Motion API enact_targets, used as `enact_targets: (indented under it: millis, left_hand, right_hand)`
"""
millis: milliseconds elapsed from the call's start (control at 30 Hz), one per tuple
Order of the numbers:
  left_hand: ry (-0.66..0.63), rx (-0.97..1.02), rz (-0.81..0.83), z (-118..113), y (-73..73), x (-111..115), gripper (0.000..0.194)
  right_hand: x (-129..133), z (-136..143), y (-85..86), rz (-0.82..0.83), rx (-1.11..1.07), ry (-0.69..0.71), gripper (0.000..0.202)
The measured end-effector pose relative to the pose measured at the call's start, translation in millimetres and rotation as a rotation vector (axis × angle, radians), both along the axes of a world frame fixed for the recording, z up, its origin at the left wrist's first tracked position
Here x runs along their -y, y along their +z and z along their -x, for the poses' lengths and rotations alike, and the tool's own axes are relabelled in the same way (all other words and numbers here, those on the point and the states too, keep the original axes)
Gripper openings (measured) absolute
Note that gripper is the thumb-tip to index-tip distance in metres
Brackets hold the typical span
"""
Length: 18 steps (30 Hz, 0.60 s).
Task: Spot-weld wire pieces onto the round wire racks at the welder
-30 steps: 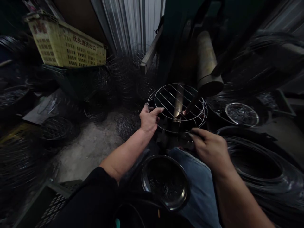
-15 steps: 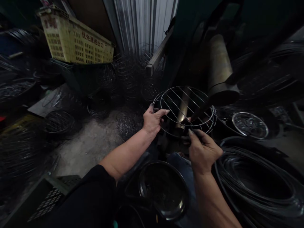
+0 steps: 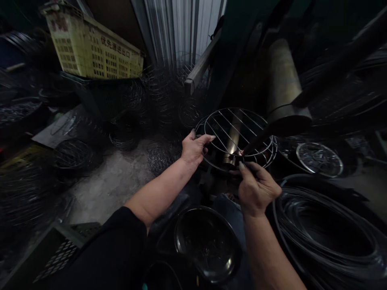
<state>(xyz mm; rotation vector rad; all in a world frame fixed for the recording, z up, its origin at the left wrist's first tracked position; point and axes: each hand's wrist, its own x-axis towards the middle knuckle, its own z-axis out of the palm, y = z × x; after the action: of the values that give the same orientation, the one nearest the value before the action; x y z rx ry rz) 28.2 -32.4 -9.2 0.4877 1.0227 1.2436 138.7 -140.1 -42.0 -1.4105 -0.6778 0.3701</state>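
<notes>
A round wire rack (image 3: 225,124), made of a ring with parallel cross bars and a second ring below, is held level in front of me. My left hand (image 3: 193,148) is closed on its left edge, thumb over the top wire. My right hand (image 3: 256,185) is pinched at the near edge; whether a small separate piece is also in those fingers is hidden. Just beyond the right fingertips, a dark slanted electrode arm (image 3: 256,139) meets the near rim, with a small orange glow there. A brass-coloured rod (image 3: 233,141) stands under the rack.
A thick metal cylinder (image 3: 286,76) overhangs at the right. Below my hands is a dark shiny bowl (image 3: 208,241). Coiled wire (image 3: 326,225) fills a tub at the right, near a bowl of small metal pieces (image 3: 319,160). A yellow crate (image 3: 96,52) stands at the back left.
Both hands keep their hold on the rack, which has shifted and tilted very slightly. The view has moved a little.
</notes>
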Motion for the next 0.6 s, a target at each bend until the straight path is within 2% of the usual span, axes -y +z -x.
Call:
enact_targets:
  millis: [100, 167, 367, 533, 600]
  left_hand:
    - [-0.002, 0.0, 0.01, -0.2, -1.4, -2.4, 0.081]
    - [-0.01, -0.006, 0.022, -0.3, -1.5, -4.2, 0.085]
    - [-0.04, -0.035, 0.009, -1.5, -0.3, -9.3, 0.052]
    - [-0.039, -0.016, 0.015, -2.1, -1.4, -4.4, 0.053]
    - [-0.058, -0.044, -0.011, -0.1, -0.4, -3.3, 0.044]
  right_hand:
    - [-1.9, -0.1, 3.9, -0.01, -0.016, 0.011, 0.021]
    - [-2.8, -0.6, 5.5, -0.009, -0.013, 0.008, 0.02]
    - [-3.6, 0.0, 4.8, -0.016, 0.02, -0.006, 0.019]
    - [-6.8, 0.4, 4.0, -0.018, -0.016, 0.007, 0.018]
    - [-4.8, -1.3, 4.1, 0.001, 0.004, 0.031, 0.018]
